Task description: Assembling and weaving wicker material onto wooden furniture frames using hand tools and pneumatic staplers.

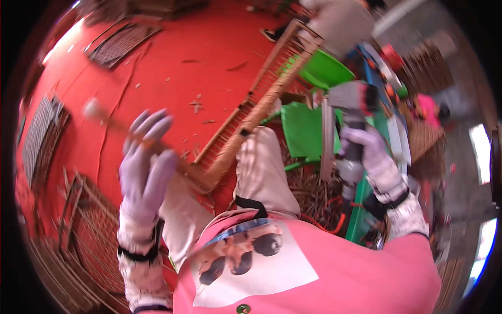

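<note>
Lavender-gloved left hand (144, 172): overlapped blurred tan rod (116, 124); grip indeterminable
Right hand (370, 150): gripped grey-red power tool (351, 98)
Long slatted tan frame (264, 104): lay at knee (261, 144)
Green-edged bench (356, 224): bore assorted items

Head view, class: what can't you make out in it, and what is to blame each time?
All in the head view:
- Stick in the left hand: its pale end's shape, blurred.
- Power tool: part of its handle, behind the right hand's fingers.
- Other person: cut off by the upper edge.
- Scraps: too small to identify.
</note>
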`<control>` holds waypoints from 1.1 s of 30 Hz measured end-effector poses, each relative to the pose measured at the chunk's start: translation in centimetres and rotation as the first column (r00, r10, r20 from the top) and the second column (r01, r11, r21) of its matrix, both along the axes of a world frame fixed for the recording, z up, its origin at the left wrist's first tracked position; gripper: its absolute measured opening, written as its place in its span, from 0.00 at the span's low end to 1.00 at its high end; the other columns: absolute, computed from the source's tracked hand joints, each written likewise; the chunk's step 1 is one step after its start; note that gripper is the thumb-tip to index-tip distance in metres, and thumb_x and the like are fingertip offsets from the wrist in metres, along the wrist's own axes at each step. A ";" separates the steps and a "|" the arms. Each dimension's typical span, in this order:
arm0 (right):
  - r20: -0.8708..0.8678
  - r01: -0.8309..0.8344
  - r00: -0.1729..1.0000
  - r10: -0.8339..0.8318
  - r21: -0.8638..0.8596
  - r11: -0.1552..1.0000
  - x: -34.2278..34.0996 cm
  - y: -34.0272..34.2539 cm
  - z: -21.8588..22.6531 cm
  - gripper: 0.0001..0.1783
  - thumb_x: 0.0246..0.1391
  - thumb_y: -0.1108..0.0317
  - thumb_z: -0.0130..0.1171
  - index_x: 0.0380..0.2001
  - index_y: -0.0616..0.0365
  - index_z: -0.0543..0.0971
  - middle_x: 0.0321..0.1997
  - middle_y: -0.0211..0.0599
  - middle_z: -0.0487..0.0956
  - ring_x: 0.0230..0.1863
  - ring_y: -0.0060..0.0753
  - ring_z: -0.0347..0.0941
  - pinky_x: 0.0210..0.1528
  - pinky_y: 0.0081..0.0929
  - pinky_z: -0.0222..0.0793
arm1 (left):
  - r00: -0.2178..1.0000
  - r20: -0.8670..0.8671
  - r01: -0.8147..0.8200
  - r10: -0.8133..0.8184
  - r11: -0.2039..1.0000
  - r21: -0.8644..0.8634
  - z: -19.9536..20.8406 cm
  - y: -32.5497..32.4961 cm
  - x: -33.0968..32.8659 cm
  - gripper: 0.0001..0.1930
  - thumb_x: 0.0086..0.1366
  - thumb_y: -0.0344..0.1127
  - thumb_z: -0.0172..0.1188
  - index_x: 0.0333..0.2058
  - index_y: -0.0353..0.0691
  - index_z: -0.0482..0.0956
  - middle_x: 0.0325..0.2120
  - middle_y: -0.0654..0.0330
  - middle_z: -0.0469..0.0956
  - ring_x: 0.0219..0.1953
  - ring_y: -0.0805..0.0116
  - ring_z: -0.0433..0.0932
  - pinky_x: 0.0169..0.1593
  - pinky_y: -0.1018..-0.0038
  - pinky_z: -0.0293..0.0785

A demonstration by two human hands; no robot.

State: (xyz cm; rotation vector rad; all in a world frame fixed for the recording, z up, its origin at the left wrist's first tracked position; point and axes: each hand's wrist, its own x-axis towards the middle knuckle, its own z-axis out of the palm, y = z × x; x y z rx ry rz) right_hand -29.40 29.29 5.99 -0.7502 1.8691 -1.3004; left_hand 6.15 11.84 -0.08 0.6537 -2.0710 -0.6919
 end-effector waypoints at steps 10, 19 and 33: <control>-0.616 0.450 0.781 0.100 0.667 0.594 -18.6 -2.6 -28.4 0.32 0.28 0.66 0.62 0.44 0.59 0.67 0.34 0.46 0.75 0.37 0.46 0.73 0.40 0.36 0.70 | 0.975 0.164 -0.094 0.148 0.950 -0.297 -3.1 1.8 -2.1 0.26 0.63 0.57 0.34 0.43 0.41 0.69 0.52 0.50 0.63 0.61 0.50 0.51 0.62 0.49 0.34; -0.606 0.041 0.778 0.166 0.313 0.949 -18.8 -4.9 -25.2 0.36 0.37 0.48 0.61 0.47 0.61 0.68 0.46 0.49 0.71 0.48 0.46 0.68 0.50 0.32 0.63 | 0.977 0.150 -0.087 0.149 0.929 -0.360 -2.0 -0.3 -3.7 0.24 0.65 0.50 0.31 0.42 0.38 0.70 0.53 0.47 0.62 0.58 0.53 0.55 0.61 0.55 0.44; -0.400 0.367 0.914 -0.063 0.752 0.548 -18.1 27.5 -10.4 0.46 0.35 0.55 0.65 0.54 0.67 0.56 0.37 0.49 0.74 0.36 0.39 0.73 0.39 0.30 0.67 | 0.988 -0.025 -0.146 0.153 0.974 0.175 -3.1 -2.8 2.2 0.22 0.67 0.45 0.33 0.43 0.34 0.71 0.48 0.49 0.68 0.54 0.59 0.63 0.58 0.62 0.54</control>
